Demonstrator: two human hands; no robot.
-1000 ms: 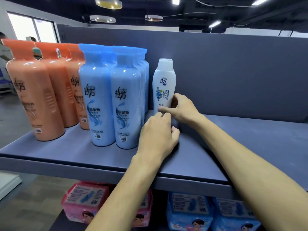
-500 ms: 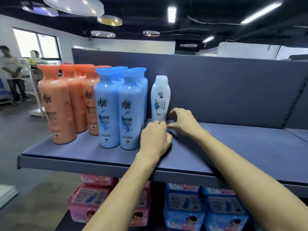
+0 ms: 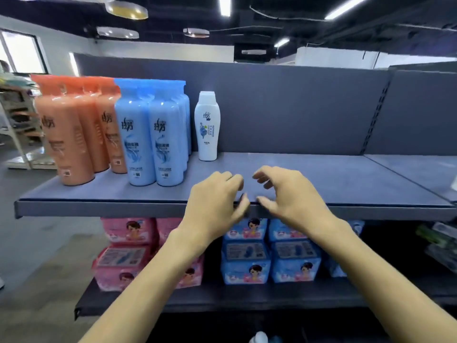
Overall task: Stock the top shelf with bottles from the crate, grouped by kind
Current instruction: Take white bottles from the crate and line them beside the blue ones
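Both hands hover at centre frame over the front lip of the top shelf (image 3: pixel 321 179). The left hand (image 3: pixel 212 206) and right hand (image 3: pixel 289 196) each keep a slack grip, fingers loosely curled and apart, holding nothing. The lone white bottle (image 3: pixel 207 127) stands upright just above them, right of the blue bottles (image 3: pixel 153 134) and orange bottles (image 3: pixel 74 129). It looks slim, so a careless knuckle could probably topple it against the blue row. The crate is out of view.
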